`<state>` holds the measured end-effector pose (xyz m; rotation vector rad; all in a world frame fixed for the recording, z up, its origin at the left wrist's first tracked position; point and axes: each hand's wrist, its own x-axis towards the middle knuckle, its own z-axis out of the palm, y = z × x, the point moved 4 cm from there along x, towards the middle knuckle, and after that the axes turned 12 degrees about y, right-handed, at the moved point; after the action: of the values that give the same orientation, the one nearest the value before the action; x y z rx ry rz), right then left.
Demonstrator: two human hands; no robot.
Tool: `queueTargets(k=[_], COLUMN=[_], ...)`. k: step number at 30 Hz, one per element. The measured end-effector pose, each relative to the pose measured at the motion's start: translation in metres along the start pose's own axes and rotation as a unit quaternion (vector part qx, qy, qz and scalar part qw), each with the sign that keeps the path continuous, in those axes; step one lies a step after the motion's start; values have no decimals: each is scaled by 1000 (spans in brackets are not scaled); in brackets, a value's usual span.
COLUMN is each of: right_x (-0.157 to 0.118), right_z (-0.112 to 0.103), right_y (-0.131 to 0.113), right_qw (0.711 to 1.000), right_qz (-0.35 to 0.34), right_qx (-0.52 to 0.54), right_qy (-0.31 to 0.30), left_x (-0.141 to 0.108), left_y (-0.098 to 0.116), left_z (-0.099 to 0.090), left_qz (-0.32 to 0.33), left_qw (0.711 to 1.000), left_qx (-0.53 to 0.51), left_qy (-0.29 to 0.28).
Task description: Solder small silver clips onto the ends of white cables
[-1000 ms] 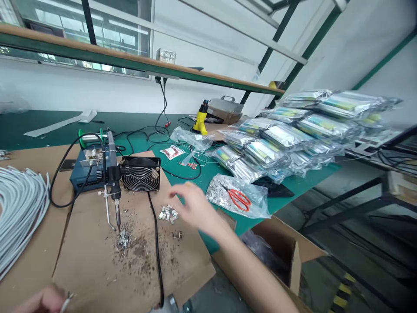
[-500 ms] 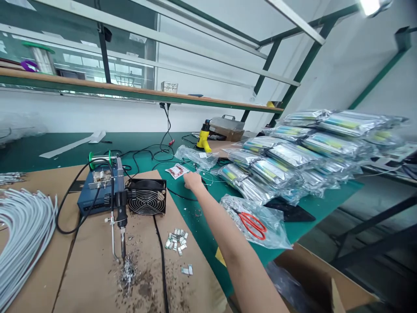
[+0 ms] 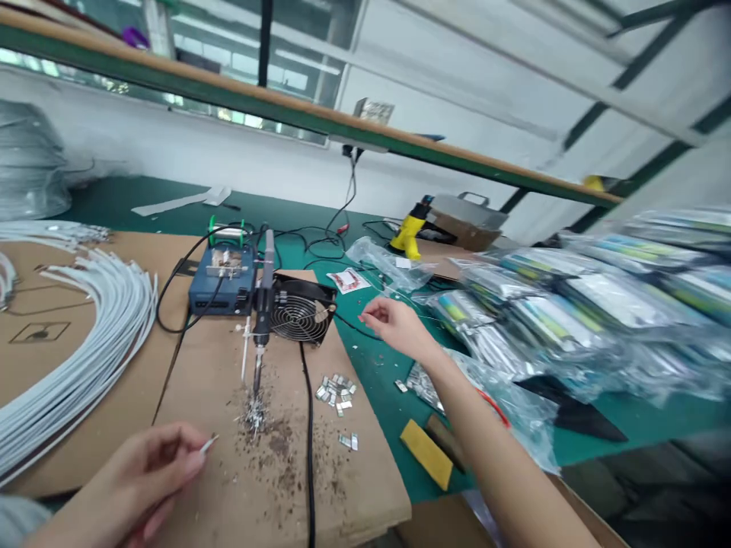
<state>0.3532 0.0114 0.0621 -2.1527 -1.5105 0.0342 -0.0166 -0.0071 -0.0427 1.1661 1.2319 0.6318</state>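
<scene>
My left hand (image 3: 151,476), low at the left, pinches a short white wire end (image 3: 209,444) between thumb and forefinger; the rest of the wire is hidden by the hand. Over the green mat my right hand (image 3: 394,323) is closed in a pinch, and whatever its fingertips hold is too small to make out. Just behind it lies a small plastic bag (image 3: 349,280) with reddish bits inside. Between the hands a soldering iron (image 3: 262,312) hangs tip down in its stand over a heap of solder scraps (image 3: 254,415). Small circuit boards (image 3: 336,390) lie on the cardboard.
A bundle of white cables (image 3: 114,327) curves along the left. Behind the iron stand a blue soldering station (image 3: 220,285) and a black fan (image 3: 301,310). A yellow heat gun (image 3: 408,234), silvery packets (image 3: 525,304) and a yellow sponge block (image 3: 427,454) are to the right.
My right hand has drawn back from beside the small plastic bag toward me. My left hand has come into view with the wire end. The view has swung left and downward.
</scene>
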Motion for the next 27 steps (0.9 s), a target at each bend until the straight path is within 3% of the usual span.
queueTargets(k=[3,4,6,10,13,19,27], right_x=[-44,-57,-80,-102,-104,-109,-110], right_z=[16,24,44,84,103,116,112], right_y=[-34,-45,-63,-85,-93,-101,-99], right_qw=[989,963,901,820,779,738,724], right_qz=[-17,3,60,164,202,230,235], right_qx=[129,245,380,463,510,563,588], right_qy=[-78,-113,-198,-294,-304,-292,-273], left_x=[12,18,30,39,38,38,36], left_y=[32,39,46,51,55,57,56], left_z=[16,20,28,39,40,33,35], left_qz=[34,41,45,34,27,10,25], left_qw=[997,995,992,987,985,987,987], left_qx=[59,78,100,109,107,99,103], left_qy=[-37,-47,-67,-113,-130,-127,-120])
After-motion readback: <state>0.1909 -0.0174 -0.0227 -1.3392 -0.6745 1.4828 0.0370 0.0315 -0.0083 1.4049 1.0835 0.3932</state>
